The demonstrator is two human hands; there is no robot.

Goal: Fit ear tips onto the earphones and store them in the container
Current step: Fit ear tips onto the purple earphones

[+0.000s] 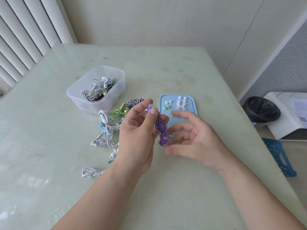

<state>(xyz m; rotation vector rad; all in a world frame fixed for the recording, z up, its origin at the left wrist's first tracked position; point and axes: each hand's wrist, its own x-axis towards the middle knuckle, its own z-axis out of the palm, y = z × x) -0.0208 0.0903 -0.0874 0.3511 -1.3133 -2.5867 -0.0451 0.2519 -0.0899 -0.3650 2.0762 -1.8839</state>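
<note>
Pinching one purple earphone bundle (162, 130) in left grip (137, 128), right grip (194, 138) spread empty, two green tips (166, 107)

free: table (182, 72) far side | blocked: earphone bundles (108, 123) beside container (97, 87)

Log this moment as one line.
left hand: pinches purple earphones | right hand: open beside them | tray: has ear tips | container: part filled

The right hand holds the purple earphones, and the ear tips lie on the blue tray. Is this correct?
No. The head view shows the left hand holding the purple earphones; the right hand is open. The ear tips lie on the blue tray.
</note>
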